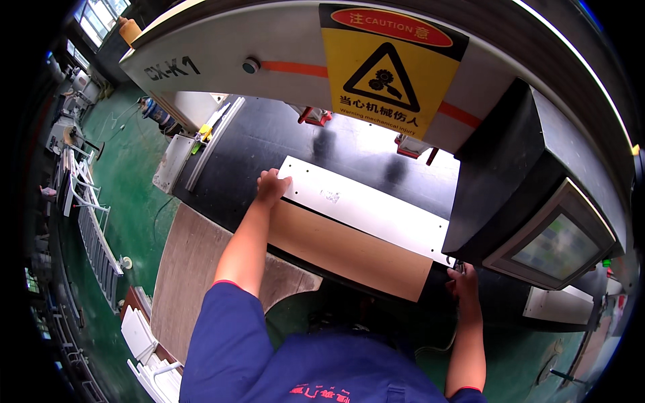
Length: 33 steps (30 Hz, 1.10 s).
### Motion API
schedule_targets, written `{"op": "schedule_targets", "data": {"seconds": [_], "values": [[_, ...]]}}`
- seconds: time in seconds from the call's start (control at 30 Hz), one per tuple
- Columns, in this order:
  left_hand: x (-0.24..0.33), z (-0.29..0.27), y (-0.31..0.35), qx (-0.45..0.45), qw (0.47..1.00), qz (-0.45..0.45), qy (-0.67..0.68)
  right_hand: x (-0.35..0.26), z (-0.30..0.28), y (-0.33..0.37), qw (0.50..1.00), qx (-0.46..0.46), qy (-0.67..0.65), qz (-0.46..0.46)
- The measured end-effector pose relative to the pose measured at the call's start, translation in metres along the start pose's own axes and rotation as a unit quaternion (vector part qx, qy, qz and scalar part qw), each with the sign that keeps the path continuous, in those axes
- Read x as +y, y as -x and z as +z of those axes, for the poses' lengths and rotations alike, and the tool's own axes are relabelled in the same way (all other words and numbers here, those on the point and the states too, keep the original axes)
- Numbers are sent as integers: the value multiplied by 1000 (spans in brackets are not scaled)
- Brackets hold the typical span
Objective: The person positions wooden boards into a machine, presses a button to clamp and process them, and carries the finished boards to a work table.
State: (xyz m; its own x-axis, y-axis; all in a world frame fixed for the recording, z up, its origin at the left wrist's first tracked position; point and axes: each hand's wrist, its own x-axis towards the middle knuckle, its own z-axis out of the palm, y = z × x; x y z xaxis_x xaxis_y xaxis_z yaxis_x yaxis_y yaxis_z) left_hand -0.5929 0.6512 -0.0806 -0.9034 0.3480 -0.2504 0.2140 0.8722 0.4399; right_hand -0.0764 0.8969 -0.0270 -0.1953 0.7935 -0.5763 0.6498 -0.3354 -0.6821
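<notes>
A long white panel (366,208) lies flat on the black bed (269,141) of a large machine, on top of a brown board (342,252) whose near edge sticks out toward me. My left hand (271,187) rests on the left end of the white panel, fingers curled over its corner. Below the machine's control box, my right hand (463,282) sits at the right end of the boards, fingers closed at the edge; what it grips is hidden.
The machine's white hood (269,40) with a yellow warning sign (386,67) arches over the bed. A black control box with a screen (557,245) stands at right. A stack of brown boards (191,282) sits at lower left, and white parts (144,342) lie on the green floor.
</notes>
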Motion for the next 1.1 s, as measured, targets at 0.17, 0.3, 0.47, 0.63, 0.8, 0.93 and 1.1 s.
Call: {"op": "schedule_targets", "data": {"seconds": [0.17,0.3,0.47,0.63,0.8,0.93,1.1], "values": [[20,3,-8,2,1000,-19,24,28,15,-61,993,28,-112,1],[49,0,-7,27,997,-69,7,25,14,-88,992,27,-124,7],[75,-18,-2,110,992,-46,-52,22,-3,-96,993,25,-111,-11],[57,-41,24,113,987,-11,-111,35,-46,-36,995,-34,-83,-47],[-16,-38,68,139,985,38,-94,-6,-38,33,989,-127,-76,16],[-41,-45,125,107,993,-34,-35,11,-24,55,990,-114,-86,-9],[-79,-44,152,99,993,-60,16,18,-5,70,994,-91,-67,-6]]}}
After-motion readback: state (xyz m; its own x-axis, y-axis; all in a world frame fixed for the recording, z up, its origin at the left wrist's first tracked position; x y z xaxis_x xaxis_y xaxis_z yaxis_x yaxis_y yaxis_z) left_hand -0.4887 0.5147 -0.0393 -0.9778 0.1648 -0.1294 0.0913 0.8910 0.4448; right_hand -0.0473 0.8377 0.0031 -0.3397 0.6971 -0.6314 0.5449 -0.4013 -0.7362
